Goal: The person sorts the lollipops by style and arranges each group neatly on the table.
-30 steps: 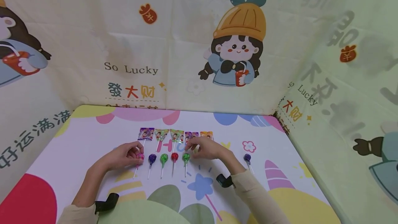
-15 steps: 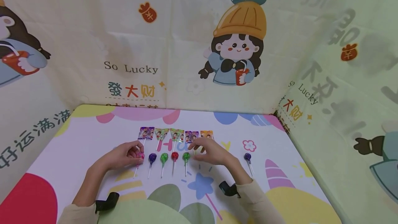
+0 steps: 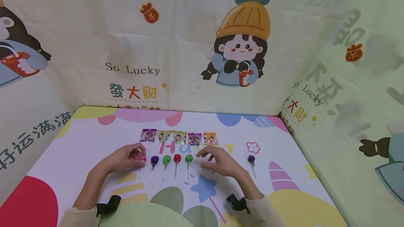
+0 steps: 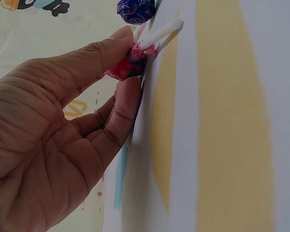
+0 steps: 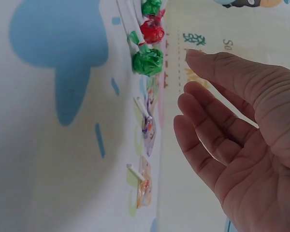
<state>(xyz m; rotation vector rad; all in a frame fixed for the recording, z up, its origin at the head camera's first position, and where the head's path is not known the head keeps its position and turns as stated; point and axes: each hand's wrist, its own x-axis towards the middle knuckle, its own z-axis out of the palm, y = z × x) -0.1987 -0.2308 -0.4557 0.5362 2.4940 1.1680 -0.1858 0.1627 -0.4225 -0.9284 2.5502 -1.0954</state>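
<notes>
My left hand [image 3: 126, 157] pinches a pink-wrapped lollipop [image 4: 123, 69] by its head between thumb and fingers, at the left end of the front row. Beside it lie a dark purple lollipop [image 3: 154, 160], a green one [image 3: 166, 160], a red one [image 3: 177, 158] and another green one [image 3: 189, 159], sticks toward me. My right hand [image 3: 221, 161] is just right of that last green lollipop, its fingers loosely bent and apart, holding nothing. In the right wrist view a gap shows between the hand and the green lollipop [image 5: 148, 62].
Behind runs a row of flat-wrapped lollipops, from a purple packet [image 3: 148, 135] to an orange one [image 3: 210, 137]. A lone purple lollipop [image 3: 251, 159] lies to the right. A printed cloth wall [image 3: 186, 94] borders the patterned table [image 3: 233, 132] at the back.
My right hand has drawn back to the right and toward me, away from the right-hand green lollipop, uncovering the packets behind. My left hand stays on the pink lollipop.
</notes>
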